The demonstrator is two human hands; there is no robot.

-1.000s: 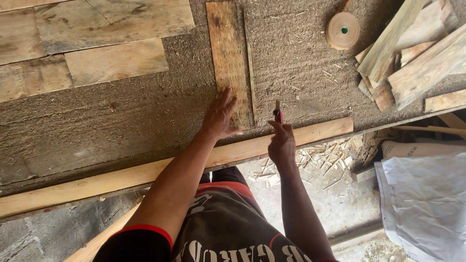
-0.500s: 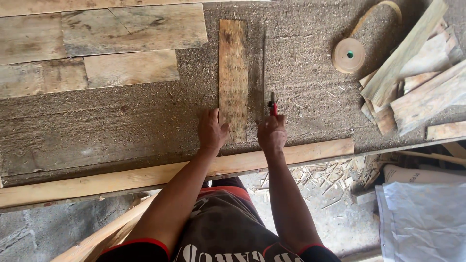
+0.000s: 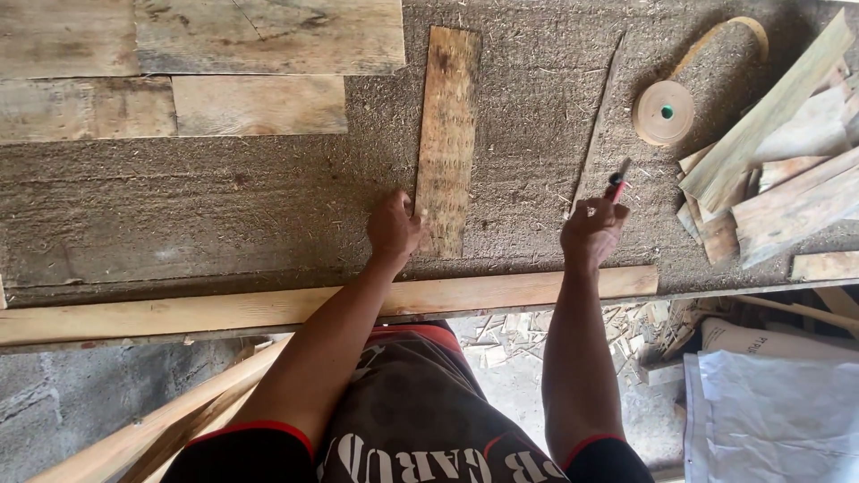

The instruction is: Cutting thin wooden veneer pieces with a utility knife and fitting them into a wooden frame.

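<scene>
**Item: weathered plank, loosely held, slip risk**

Plank (image 3: 447, 134) lies lengthwise on the sawdust-strewn surface (image 3: 268, 215). My left hand (image 3: 394, 225) presses its near end, fingers spread flat. My right hand (image 3: 591, 228), well apart, pinches a red pencil (image 3: 617, 183). I judge the grit could let the plank skid.

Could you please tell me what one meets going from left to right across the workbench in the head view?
Flat boards → left hand → upright plank → thin strip → right hand with red pencil → tape roll → pile of wood offcuts.
</scene>
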